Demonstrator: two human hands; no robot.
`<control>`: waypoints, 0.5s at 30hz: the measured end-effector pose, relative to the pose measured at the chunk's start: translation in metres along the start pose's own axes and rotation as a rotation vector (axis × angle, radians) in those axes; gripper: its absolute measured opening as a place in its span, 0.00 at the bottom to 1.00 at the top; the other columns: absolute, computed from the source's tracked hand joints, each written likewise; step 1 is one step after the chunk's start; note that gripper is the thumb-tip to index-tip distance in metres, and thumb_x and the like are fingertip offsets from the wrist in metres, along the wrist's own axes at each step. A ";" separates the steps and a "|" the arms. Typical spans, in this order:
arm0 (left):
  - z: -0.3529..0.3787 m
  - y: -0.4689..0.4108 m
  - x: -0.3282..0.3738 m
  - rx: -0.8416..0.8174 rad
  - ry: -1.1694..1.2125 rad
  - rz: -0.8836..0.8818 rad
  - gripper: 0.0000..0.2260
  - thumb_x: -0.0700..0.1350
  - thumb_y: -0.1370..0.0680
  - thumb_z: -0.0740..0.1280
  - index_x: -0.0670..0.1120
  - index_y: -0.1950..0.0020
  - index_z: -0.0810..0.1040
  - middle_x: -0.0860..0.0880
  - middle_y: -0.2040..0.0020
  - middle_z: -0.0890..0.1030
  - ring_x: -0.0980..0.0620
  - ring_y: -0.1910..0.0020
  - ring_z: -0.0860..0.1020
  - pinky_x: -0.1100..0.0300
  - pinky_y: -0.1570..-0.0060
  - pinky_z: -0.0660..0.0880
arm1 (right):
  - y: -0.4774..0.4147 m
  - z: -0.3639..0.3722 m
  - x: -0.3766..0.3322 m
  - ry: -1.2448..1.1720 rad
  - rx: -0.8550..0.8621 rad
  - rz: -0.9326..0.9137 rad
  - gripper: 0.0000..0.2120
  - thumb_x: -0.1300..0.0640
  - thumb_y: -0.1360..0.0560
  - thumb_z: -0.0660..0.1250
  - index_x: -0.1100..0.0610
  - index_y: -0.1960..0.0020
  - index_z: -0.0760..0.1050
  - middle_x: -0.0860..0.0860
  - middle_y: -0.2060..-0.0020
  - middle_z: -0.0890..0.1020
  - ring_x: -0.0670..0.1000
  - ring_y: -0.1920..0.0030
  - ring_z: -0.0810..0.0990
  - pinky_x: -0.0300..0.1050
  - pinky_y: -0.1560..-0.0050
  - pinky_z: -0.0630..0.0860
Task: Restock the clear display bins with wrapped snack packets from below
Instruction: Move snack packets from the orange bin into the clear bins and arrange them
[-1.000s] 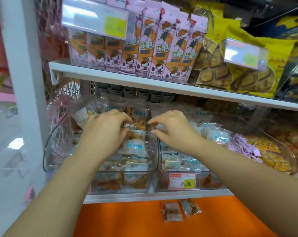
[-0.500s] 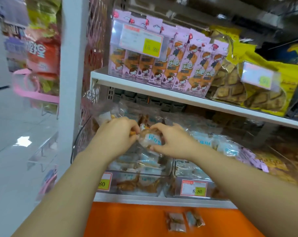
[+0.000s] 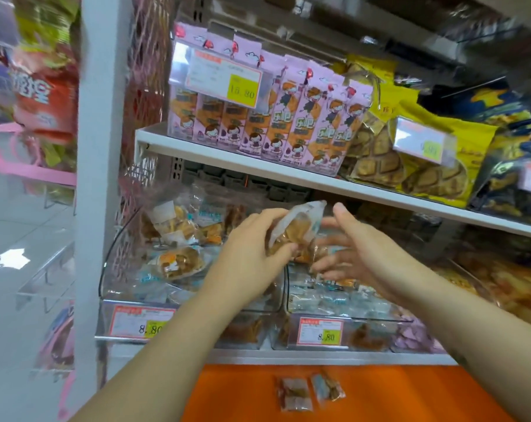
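Clear display bins are set side by side on the lower shelf, each already heaped with wrapped snacks, and the work is being done above the seam where the right bin meets its neighbour. A snack packet is gripped by the left hand, fingers curled round its lower half, and is held tilted in the air over that seam. The right hand is held wide beside it, fingers spread and nothing in its grasp (whether a fingertip touches the wrapper cannot be told through the blur). Two loose packets are left lying on the orange ledge below the shelf, so the restocking is judged unfinished. The held packet would best be laid flat into a low spot of one bin rather than dropped on the heap, where a slide over the front wall could be expected; the free hand might be used to steady the pile.
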State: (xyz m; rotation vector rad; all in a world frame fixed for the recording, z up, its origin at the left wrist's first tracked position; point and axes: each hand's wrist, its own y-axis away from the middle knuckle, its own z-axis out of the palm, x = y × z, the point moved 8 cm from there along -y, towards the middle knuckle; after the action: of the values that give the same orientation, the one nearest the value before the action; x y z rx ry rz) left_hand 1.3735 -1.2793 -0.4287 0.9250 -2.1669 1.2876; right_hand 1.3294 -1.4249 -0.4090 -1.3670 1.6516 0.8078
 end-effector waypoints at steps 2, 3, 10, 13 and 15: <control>0.003 -0.002 -0.003 -0.020 0.024 -0.046 0.19 0.48 0.24 0.69 0.56 0.35 0.72 0.57 0.45 0.78 0.60 0.49 0.75 0.69 0.54 0.69 | 0.011 -0.016 -0.019 0.298 0.141 -0.245 0.22 0.50 0.23 0.63 0.43 0.30 0.63 0.45 0.36 0.70 0.46 0.53 0.81 0.51 0.46 0.79; 0.006 -0.002 -0.003 -0.025 0.036 -0.055 0.19 0.48 0.25 0.69 0.56 0.35 0.72 0.58 0.46 0.79 0.61 0.52 0.76 0.71 0.56 0.69 | 0.016 -0.013 -0.023 0.464 0.138 -0.353 0.27 0.53 0.24 0.66 0.38 0.31 0.59 0.43 0.34 0.66 0.43 0.46 0.78 0.49 0.42 0.77; 0.037 0.010 0.000 -0.128 0.142 -0.109 0.23 0.51 0.26 0.71 0.56 0.32 0.70 0.61 0.48 0.76 0.69 0.57 0.77 0.75 0.58 0.72 | 0.001 -0.009 0.004 0.383 0.118 -0.426 0.19 0.54 0.27 0.70 0.32 0.46 0.70 0.38 0.44 0.74 0.41 0.43 0.75 0.51 0.41 0.76; 0.034 0.010 -0.017 -0.140 -0.003 -0.126 0.25 0.51 0.25 0.70 0.56 0.29 0.67 0.57 0.35 0.73 0.62 0.43 0.75 0.66 0.44 0.71 | -0.025 -0.029 0.015 0.364 0.252 -0.368 0.14 0.55 0.28 0.71 0.41 0.47 0.74 0.46 0.46 0.79 0.50 0.44 0.78 0.56 0.44 0.77; 0.036 0.012 -0.028 -0.198 -0.186 -0.121 0.25 0.54 0.25 0.68 0.57 0.29 0.67 0.57 0.31 0.68 0.58 0.36 0.71 0.60 0.37 0.69 | -0.041 -0.031 0.021 0.424 0.287 -0.316 0.16 0.56 0.27 0.71 0.48 0.41 0.75 0.48 0.43 0.78 0.46 0.42 0.74 0.48 0.40 0.73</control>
State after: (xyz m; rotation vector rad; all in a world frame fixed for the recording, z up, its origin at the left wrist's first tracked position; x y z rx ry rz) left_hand 1.3821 -1.2982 -0.4714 1.1111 -2.2886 0.9440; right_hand 1.3625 -1.4699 -0.4123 -1.6059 1.7183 0.0919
